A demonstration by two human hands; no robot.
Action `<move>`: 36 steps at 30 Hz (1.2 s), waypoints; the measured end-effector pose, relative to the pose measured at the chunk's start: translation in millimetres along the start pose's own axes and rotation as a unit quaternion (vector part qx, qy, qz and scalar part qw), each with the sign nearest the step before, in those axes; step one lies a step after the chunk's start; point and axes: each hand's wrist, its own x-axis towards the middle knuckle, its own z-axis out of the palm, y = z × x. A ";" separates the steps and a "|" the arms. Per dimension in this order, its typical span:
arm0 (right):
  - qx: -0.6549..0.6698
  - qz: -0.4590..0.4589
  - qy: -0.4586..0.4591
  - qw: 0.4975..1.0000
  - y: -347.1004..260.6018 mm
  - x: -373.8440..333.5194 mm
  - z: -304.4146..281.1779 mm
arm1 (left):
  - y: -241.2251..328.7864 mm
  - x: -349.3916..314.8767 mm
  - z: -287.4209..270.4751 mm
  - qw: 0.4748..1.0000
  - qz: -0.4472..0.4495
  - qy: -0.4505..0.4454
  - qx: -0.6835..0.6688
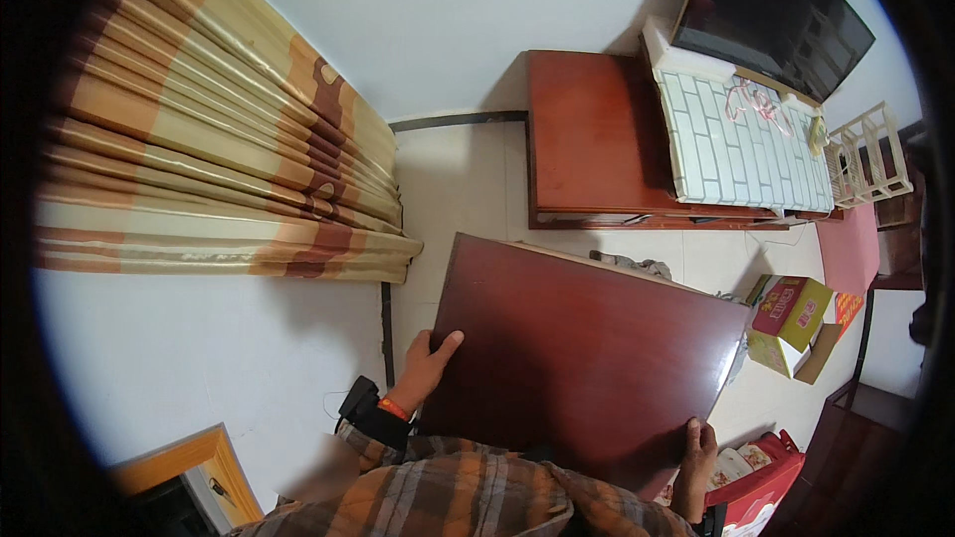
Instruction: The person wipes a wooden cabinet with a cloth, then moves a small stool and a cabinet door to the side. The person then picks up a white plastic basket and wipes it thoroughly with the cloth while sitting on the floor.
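Observation:
A large dark red, glossy wooden panel (577,358) is held up in front of my body, tilted, with a pale strip along its far edge. My left hand (426,368) grips the panel's left edge, thumb lying on the top face and the other fingers mostly out of sight. At the lower right corner, my right hand (696,459) is closed round the right edge, fingertips on the face. Whatever the panel's underside looks like is hidden. My left wrist carries a black band and an orange-red bracelet.
Beyond the panel stands a low red-brown cabinet (592,139), partly under a brick-patterned cloth (741,144), with a television (776,15) behind. Curtains (249,159) hang at left. An open cardboard box (791,318) and a red bag (761,482) lie at right; grey cloth (637,265) shows behind the panel.

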 end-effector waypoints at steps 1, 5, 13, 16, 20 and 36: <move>-0.008 0.000 -0.011 1.000 -4.3 -2.6 11.5 | -4.5 3.0 -10.4 1.000 -0.015 0.001 -0.008; 0.066 0.017 -0.055 0.996 -13.6 -11.4 64.5 | -27.7 10.5 -59.6 0.998 -0.015 0.067 -0.015; 0.017 -0.001 -0.075 0.997 -29.0 -12.3 173.1 | -83.2 41.4 -143.7 0.992 -0.040 0.108 -0.050; 0.043 -0.015 -0.114 0.992 -37.8 -6.4 207.5 | -96.7 45.3 -169.6 0.989 -0.043 0.131 -0.060; 0.006 -0.024 -0.136 0.990 -49.4 10.4 253.4 | -113.8 58.3 -196.9 0.985 -0.059 0.152 -0.050; 0.125 -0.047 -0.208 0.969 -132.0 114.1 344.1 | -86.6 139.0 -203.4 0.953 0.010 0.302 0.003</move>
